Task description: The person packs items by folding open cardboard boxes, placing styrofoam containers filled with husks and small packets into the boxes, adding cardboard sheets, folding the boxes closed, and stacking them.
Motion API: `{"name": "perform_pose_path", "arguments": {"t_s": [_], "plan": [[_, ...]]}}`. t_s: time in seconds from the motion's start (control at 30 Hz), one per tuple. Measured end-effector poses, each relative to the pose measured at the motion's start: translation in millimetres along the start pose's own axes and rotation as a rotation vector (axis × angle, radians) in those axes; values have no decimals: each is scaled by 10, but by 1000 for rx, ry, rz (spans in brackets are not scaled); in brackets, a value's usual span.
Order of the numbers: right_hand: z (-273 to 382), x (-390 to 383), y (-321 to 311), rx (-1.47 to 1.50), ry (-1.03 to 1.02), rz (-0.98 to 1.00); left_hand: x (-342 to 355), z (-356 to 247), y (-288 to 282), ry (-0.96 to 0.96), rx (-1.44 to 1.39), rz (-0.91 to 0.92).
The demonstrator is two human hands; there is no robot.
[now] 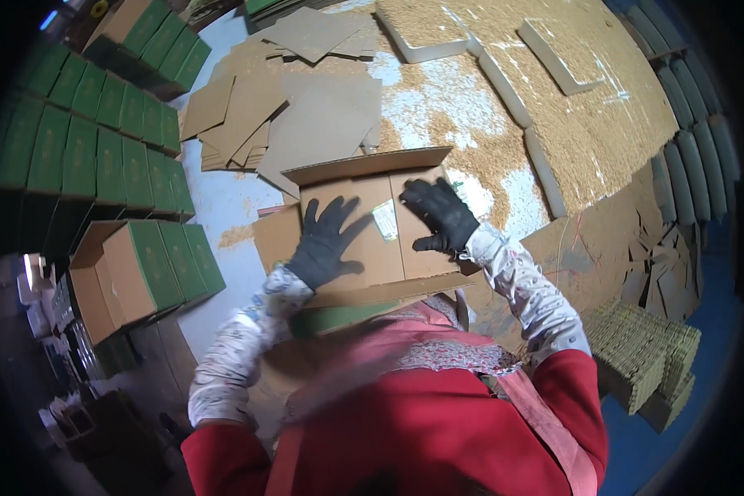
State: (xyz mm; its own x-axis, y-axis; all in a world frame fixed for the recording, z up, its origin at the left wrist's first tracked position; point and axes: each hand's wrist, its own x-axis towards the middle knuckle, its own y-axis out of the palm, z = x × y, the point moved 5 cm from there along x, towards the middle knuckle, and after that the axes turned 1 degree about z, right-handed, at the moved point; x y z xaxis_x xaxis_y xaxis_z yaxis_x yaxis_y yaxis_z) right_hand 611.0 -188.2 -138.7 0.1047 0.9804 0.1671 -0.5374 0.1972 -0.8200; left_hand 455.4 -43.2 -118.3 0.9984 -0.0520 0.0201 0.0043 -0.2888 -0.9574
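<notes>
In front of my body is a cardboard box (pixel 364 263) with a green outer side. Two of its flaps lie folded inward and meet at a seam, while the far flap (pixel 368 164) and the near flap (pixel 388 291) stand out. A small white-and-green card (pixel 384 221) lies at the seam. My left hand (pixel 326 244), in a dark glove, is over the left flap with fingers spread. Over the right flap, my right hand (pixel 440 217), gloved alike, has its fingers and thumb apart. Neither hand holds anything.
Green boxes (pixel 83 157) are stacked at the left, with an open box (pixel 112 281) nearer me. Flat cardboard sheets (pixel 322 107) lie beyond the box. Loose tan grains (pixel 612 140) and white foam strips (pixel 504 87) cover the far right. Stacked moulded trays (pixel 645 351) stand at right.
</notes>
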Motion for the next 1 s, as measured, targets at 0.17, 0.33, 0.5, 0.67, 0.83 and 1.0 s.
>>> {"name": "perform_pose_path", "arguments": {"t_s": [0.17,0.33,0.5,0.67,0.83,1.0], "plan": [[-820,-455,896,965,833,-753,-1026,559,1034,-470,-1179,-230],[-122,-188,1109,1545,1008,-242,-2031,764,1316,-642,-1493,-783],[549,465,1070,1832,833,-159,-3131,1007,-220,-810,-341,-555],[1286,1628,1220,1853,257,-123,-5491,1686,-1343,-796,-52,-1995],[2302,2766,1631,1821,501,23,-5803,3005,-941,-344,-1177,-1221],[3267,3977,2381,1108,229,-63,-6430,3471,-509,-977,-773,-1666]]}}
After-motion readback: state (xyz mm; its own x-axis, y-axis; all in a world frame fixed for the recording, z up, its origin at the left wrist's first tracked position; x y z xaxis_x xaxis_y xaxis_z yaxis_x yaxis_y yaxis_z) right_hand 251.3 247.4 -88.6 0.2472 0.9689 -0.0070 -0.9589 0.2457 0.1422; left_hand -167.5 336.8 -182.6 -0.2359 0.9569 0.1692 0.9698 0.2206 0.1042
